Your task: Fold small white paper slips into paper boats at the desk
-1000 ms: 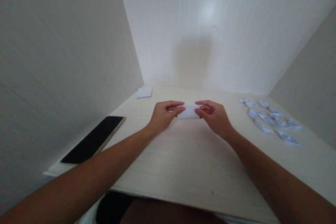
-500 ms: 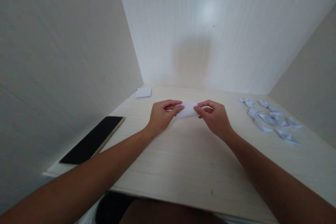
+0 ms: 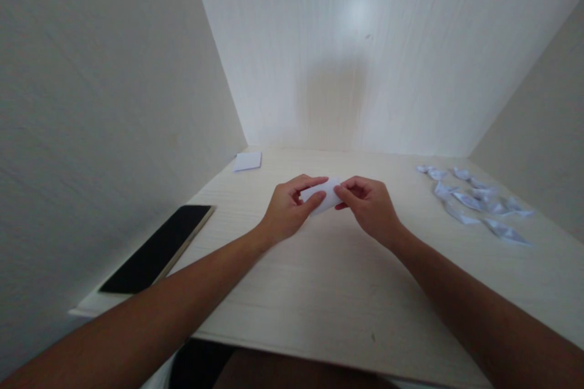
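Between my two hands is a small white piece of paper (image 3: 325,196), tilted a little with its right side higher. My left hand (image 3: 294,203) grips its left part, thumb on the near face and index finger along the top edge. At the right end, my right hand (image 3: 366,203) pinches the paper between thumb and curled fingers. The fingers behind the paper are partly hidden. To the right of my right hand lie several folded white paper pieces (image 3: 483,199), twisted and pointed in shape.
A stack of white paper (image 3: 247,161) lies at the back left corner of the pale wooden table (image 3: 319,292). A black flat panel with a light edge (image 3: 157,249) rests along the left side, near my left forearm. Walls (image 3: 328,61) enclose the table on three sides.
Both hands have drawn closer together, the left shifting right. The paper has gone from nearly level to tilted, and its left part is now more covered by my left thumb.
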### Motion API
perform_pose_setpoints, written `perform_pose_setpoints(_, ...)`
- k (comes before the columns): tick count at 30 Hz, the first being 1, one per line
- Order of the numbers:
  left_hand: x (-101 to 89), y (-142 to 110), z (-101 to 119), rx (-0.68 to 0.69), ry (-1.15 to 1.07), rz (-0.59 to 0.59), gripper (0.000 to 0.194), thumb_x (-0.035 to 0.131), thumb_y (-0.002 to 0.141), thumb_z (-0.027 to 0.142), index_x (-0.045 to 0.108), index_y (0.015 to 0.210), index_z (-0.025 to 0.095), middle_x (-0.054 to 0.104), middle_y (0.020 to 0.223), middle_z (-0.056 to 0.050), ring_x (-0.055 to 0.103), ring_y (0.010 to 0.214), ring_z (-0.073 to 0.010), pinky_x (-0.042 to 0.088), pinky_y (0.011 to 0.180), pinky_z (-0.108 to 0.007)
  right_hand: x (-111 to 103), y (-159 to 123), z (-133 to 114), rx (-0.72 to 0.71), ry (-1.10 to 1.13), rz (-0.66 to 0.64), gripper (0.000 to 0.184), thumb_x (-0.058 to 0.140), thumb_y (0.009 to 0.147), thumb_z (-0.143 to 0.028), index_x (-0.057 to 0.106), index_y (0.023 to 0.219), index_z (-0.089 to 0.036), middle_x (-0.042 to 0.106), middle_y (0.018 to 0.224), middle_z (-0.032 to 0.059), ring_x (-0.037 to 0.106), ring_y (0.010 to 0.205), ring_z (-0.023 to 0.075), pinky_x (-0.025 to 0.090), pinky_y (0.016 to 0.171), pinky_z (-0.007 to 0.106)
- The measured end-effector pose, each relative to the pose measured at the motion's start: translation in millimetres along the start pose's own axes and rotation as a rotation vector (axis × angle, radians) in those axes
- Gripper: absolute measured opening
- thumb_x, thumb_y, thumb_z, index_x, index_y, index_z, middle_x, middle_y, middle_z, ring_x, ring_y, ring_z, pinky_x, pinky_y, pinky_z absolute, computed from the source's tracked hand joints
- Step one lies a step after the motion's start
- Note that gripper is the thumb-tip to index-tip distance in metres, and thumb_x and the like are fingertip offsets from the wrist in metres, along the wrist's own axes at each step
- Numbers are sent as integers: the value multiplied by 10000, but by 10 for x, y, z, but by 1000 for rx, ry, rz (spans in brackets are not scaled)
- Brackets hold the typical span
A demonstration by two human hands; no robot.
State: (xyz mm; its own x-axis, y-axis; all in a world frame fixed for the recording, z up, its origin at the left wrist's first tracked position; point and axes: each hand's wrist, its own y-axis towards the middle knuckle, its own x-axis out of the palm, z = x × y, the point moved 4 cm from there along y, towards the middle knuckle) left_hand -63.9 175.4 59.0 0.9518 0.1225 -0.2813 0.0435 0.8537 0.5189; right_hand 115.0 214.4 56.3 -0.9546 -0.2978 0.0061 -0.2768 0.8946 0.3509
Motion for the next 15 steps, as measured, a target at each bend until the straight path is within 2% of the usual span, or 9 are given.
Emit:
perform_pose_setpoints(5,-17,-9,49,4,16,51,301,792,881,378,821,1145,235,755,997,-85,665,861,-188,502,650,-263,24,0,-4,43,73,14,356,881,707,-479,711,729,-166,737,701,30,699,620,156,637,619,312)
perform_pose_setpoints(9,-28,-9,52,-27,-20,77,287,823,853,366,831,1110,241,760,1016,-86,670,874,-192,493,619,-255,39,-7,-48,51,156,27,379,940,643,-400,687,832,-191,752,731,6,712,641,159,641,607,299)
perform_pose_setpoints(12,-24,-11,61,-17,-12,75,270,829,847,361,837,1090,244,760,992,-81,670,864,-189,490,605,-248,43,-18,-75,24,177,34,404,934,665,-371,700,947,-200,766,754,1,722,646,161,644,586,288)
perform_pose_setpoints(15,-23,-12,75,-3,4,66,264,822,855,362,837,1091,245,761,987,-82,673,866,-189,493,601,-244,36,-28,-83,-12,120,33,350,910,707,-386,744,946,-192,783,809,27,736,668,166,648,574,278)
